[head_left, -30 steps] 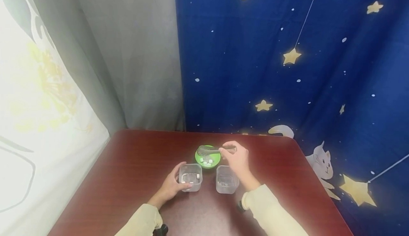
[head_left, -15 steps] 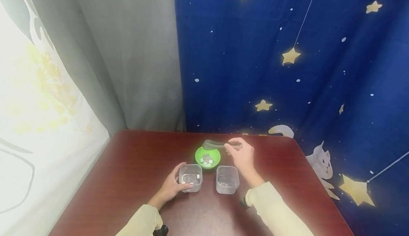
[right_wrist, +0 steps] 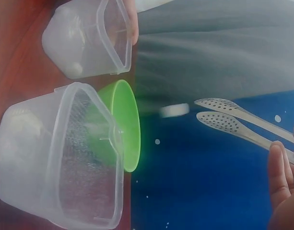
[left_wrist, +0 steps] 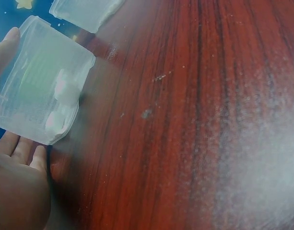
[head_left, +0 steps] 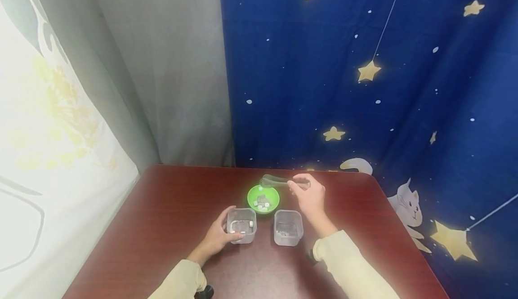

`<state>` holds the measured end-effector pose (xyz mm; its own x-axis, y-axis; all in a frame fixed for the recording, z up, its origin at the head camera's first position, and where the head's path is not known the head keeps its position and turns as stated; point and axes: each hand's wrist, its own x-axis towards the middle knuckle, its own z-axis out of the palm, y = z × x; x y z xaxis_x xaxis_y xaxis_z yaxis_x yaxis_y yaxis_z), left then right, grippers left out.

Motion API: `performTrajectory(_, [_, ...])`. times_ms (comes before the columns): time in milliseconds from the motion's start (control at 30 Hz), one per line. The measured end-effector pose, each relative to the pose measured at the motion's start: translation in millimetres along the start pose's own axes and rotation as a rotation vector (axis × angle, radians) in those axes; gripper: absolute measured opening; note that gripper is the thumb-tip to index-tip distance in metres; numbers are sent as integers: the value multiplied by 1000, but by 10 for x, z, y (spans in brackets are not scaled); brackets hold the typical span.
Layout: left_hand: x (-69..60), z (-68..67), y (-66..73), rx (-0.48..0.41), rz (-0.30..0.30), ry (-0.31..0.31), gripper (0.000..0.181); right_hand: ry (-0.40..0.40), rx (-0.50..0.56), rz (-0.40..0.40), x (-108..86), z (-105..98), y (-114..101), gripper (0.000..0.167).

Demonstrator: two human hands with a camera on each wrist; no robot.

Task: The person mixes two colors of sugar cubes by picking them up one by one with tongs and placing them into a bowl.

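Note:
My left hand (head_left: pixel 216 235) holds a clear plastic container (head_left: pixel 250 237) by its side, thumb at the near wall. A few white pieces lie inside it, seen through the wall in the left wrist view. Above the green bowl (head_left: pixel 251 195), my right hand (head_left: pixel 312 198) grips a pair of tongs (right_wrist: pixel 223 122) with perforated tips. The tips stand slightly apart. A blurred white piece (right_wrist: pixel 175 110) is in mid-air between the tips and the bowl. Several white pieces and a greyish heap lie in the bowl.
A second clear container (head_left: pixel 297 239) stands to the right, with small pale bits at its bottom. All stand on a dark red wooden table (head_left: pixel 170 209). Behind its far edge hang a grey curtain (head_left: pixel 174 87) and a blue star-printed curtain (head_left: pixel 291 87).
The tongs have risen and moved right, up out of the bowl, with my right hand. A white piece now shows below their tips. My left hand and the containers have stayed put.

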<state>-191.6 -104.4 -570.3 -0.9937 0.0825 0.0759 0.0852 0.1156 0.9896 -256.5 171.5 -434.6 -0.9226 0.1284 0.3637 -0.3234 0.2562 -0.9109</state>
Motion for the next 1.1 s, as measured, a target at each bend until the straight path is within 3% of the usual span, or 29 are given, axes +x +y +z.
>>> performTrajectory(300, [-12, -1, -3, -14, -9, 2, 94, -27, -5, 24, -87, 12, 38, 18])
performTrajectory(567, [-7, 7, -6, -40, 31, -8, 95, -97, 6, 70, -215, 82, 24, 24])
performTrajectory(700, [-10, 5, -4, -35, 46, -25, 94, -156, 30, 79, -270, 130, 44, 23])
performTrajectory(867, [-12, 3, -17, -31, 75, -27, 92, -243, -20, 56, -365, 225, 117, 20])
performTrajectory(1000, [-11, 1, -18, -31, 62, -23, 93, -313, 0, 79, -441, 298, 200, 20])
performTrajectory(1100, [-24, 0, 26, -35, 39, -25, 94, -358, -71, 96, -492, 329, 223, 21])
